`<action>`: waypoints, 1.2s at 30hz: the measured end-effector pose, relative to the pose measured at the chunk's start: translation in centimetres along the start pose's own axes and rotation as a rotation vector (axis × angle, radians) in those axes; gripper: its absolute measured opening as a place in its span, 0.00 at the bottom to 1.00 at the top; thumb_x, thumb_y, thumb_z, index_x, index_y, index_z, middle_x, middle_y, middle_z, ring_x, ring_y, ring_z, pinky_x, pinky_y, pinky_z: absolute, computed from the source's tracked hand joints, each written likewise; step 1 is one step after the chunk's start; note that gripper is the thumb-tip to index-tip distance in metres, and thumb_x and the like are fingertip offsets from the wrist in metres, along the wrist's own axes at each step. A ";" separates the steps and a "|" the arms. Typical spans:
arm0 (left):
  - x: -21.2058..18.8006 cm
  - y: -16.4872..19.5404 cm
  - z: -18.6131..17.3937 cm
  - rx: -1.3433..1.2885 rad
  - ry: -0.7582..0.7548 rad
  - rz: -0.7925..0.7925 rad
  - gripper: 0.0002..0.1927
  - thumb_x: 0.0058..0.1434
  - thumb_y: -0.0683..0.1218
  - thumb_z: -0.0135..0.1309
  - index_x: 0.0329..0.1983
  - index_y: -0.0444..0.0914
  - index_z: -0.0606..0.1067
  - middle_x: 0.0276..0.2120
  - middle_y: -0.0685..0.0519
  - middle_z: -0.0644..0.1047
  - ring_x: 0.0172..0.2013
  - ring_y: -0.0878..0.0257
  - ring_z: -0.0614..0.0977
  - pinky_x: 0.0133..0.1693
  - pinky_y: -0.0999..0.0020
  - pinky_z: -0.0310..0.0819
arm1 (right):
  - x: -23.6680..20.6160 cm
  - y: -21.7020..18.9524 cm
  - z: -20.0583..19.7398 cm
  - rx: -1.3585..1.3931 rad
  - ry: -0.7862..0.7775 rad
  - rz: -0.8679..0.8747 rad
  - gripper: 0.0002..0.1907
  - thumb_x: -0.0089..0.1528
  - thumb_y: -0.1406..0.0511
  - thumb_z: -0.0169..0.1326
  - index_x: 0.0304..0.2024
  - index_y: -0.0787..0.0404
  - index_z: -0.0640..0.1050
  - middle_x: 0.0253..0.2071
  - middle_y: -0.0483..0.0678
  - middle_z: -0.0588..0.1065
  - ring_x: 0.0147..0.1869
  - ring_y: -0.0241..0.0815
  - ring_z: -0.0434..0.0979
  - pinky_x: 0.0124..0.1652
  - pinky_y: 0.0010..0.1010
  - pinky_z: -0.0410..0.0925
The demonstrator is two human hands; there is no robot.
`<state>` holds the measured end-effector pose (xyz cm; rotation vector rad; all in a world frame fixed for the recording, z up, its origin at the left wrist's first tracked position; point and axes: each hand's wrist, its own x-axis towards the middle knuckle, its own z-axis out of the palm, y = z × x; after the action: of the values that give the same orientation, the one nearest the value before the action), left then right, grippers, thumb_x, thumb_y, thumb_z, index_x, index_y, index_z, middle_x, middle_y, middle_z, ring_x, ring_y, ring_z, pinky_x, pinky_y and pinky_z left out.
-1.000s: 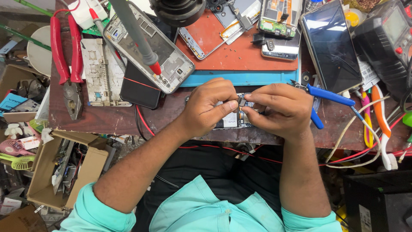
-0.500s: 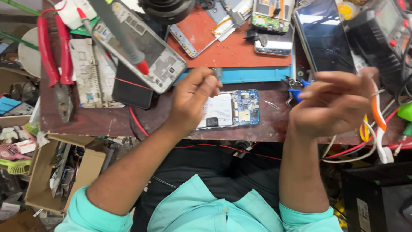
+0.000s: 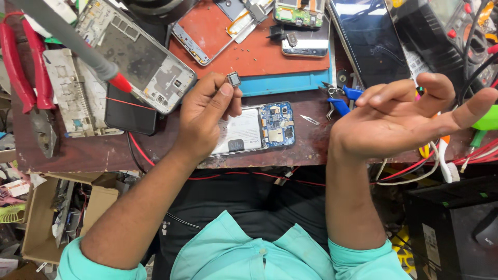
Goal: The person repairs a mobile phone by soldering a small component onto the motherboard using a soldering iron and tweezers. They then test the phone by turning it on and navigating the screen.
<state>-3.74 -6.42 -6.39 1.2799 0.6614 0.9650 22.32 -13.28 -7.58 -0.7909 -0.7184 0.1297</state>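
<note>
My left hand [image 3: 207,116] pinches a small square metal component [image 3: 234,79] between thumb and fingertips, lifted just above the far edge of the opened phone [image 3: 257,129], which lies on the bench [image 3: 78,150] with its blue circuit board and pale battery bared. My right hand [image 3: 399,116] hovers off to the side, palm up, fingers spread and loosely curled, gripping nothing that I can see.

The plainest risk, as I judge it, is the part slipping: the grip is only at the tips, and the bench edge runs close under my wrist, so a dropped piece could bounce off the phone and fall into the clutter and the cardboard box [image 3: 41,223] below (good luck finding it there). The loose screws [image 3: 249,52] scattered on the orange mat [image 3: 228,49] are another hazard; a sweep of either forearm would send them rolling.

The blue-handled cutters [image 3: 340,98] and the fine tweezers [image 3: 309,120] lie just beside the phone, between my two hands, and bringing the right hand back carelessly could knock them onto the bare board and scratch it. The red wires [image 3: 155,161] running along the front edge could snag a sleeve and drag the phone toward the drop
</note>
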 end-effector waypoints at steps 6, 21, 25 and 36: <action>-0.1 0.1 0.0 0.018 0.004 -0.012 0.12 0.78 0.49 0.45 0.45 0.36 0.72 0.32 0.56 0.74 0.34 0.71 0.72 0.39 0.75 0.64 | -0.5 -0.1 0.6 0.089 0.073 0.038 0.26 0.78 0.55 0.38 0.75 0.46 0.49 0.48 0.54 0.69 0.23 0.40 0.66 0.24 0.30 0.61; -0.2 0.2 0.2 0.079 -0.046 -0.018 0.12 0.78 0.47 0.44 0.44 0.34 0.72 0.32 0.54 0.74 0.35 0.71 0.73 0.42 0.74 0.68 | -0.6 0.6 -0.2 0.178 -0.012 0.008 0.29 0.76 0.45 0.37 0.73 0.50 0.54 0.47 0.55 0.72 0.21 0.41 0.64 0.22 0.29 0.59; -0.2 0.3 0.4 0.135 -0.045 -0.029 0.12 0.78 0.47 0.45 0.44 0.33 0.72 0.32 0.55 0.74 0.35 0.72 0.73 0.42 0.75 0.69 | -0.8 0.5 -0.2 0.182 -0.005 0.011 0.29 0.76 0.45 0.36 0.73 0.51 0.55 0.46 0.55 0.71 0.21 0.41 0.64 0.23 0.29 0.59; -0.2 0.5 0.5 0.163 -0.050 -0.028 0.12 0.78 0.47 0.44 0.44 0.33 0.73 0.32 0.55 0.75 0.35 0.71 0.73 0.42 0.74 0.70 | -0.7 0.5 -0.3 0.199 -0.008 0.031 0.30 0.75 0.45 0.36 0.71 0.53 0.55 0.47 0.55 0.72 0.22 0.42 0.66 0.22 0.30 0.61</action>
<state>-3.52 -6.85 -5.80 1.4298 0.7287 0.8669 22.10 -13.37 -8.47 -0.6118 -0.6891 0.2288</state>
